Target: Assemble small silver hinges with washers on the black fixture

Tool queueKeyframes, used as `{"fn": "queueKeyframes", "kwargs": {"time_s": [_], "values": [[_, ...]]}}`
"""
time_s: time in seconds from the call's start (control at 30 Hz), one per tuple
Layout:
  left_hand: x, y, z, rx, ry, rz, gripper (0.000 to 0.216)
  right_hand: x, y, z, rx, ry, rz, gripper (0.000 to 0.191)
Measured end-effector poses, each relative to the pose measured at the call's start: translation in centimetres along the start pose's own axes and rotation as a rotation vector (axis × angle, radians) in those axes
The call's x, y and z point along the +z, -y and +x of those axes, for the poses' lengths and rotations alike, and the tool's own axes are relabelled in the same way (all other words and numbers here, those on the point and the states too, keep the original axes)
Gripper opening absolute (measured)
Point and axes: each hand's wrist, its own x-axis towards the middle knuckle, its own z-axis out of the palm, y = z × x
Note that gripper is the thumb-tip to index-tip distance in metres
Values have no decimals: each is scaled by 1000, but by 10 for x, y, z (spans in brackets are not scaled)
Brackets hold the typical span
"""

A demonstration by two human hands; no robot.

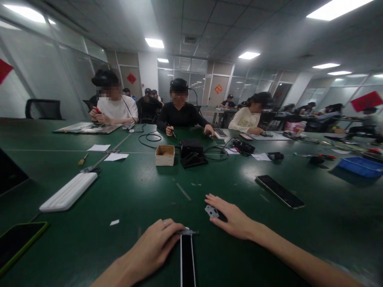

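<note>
Green tabletop (161, 195) stretches before me. My left hand (155, 243) pinches a thin metal piece (189, 232) across the far end of a slim white-edged device (187, 263), probably steadying it. My right hand (236, 219) lies over a small grey part (212, 211); whether it grips, I can't make out. Further right, a dark phone (280, 192) and blue tray (356, 168) could obstruct sideways reaching.

I see 2 bare forearms (290, 249) angling inward: the left hand (160, 241) curled, thumb and fingers close together; the right hand (233, 219) palm down, its fingers nearly straight.
</note>
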Motion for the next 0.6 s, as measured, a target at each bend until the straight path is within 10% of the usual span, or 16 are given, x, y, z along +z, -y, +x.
{"fn": "queueKeyframes", "kwargs": {"time_s": [0.17, 0.37, 0.6], "values": [[3, 5, 0, 37, -19, -17, 28, -10, -10, -18, -37, -125, -3, 65], [3, 7, 0, 29, -27, -25, 28, -76, -133, -49, 352, -737, -366, 47], [5, 11, 1, 49, -56, -10, 27, -104, -210, -99, 529, -764, -257, 47]]}}
